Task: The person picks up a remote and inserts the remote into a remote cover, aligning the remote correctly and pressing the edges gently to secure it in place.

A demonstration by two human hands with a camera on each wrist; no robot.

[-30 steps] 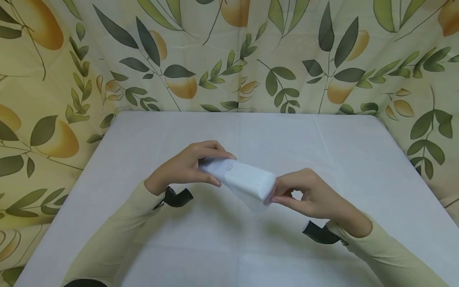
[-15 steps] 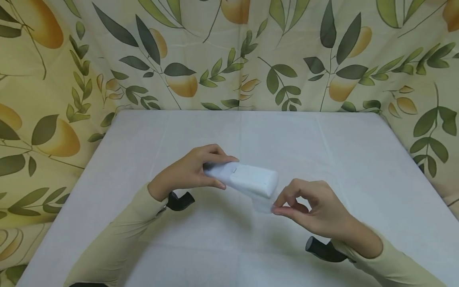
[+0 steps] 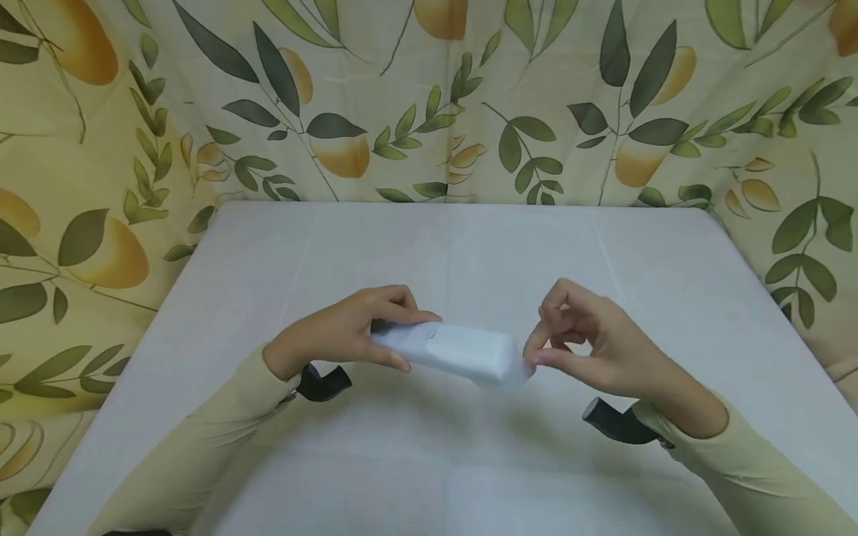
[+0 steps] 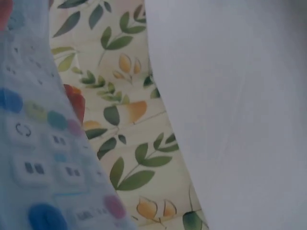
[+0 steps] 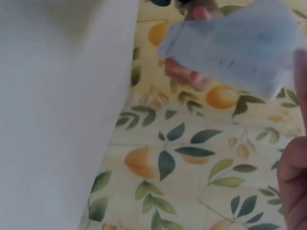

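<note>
A white remote control (image 3: 465,350) is held above the table, back side up in the head view, inside a clear plastic sleeve (image 3: 518,374). Its coloured and white buttons show through the film in the left wrist view, where the remote control (image 4: 45,143) fills the left side. My left hand (image 3: 358,325) grips its left end, thumb on the near edge and fingers on the far edge. At the other end my right hand (image 3: 593,342) pinches the loose end of the sleeve between thumb and forefinger. The right wrist view has the sleeved remote control (image 5: 230,50) at the top, blurred.
A white cloth covers the table (image 3: 442,461). Behind it and at both sides hangs a curtain (image 3: 402,97) printed with leaves and fruit. Black wrist-camera mounts (image 3: 620,422) stick out below both wrists.
My right hand dipped toward me with the sleeve's end, then rose and moved slightly right. The left hand has come a little lower with the remote control, which lies more level now.
</note>
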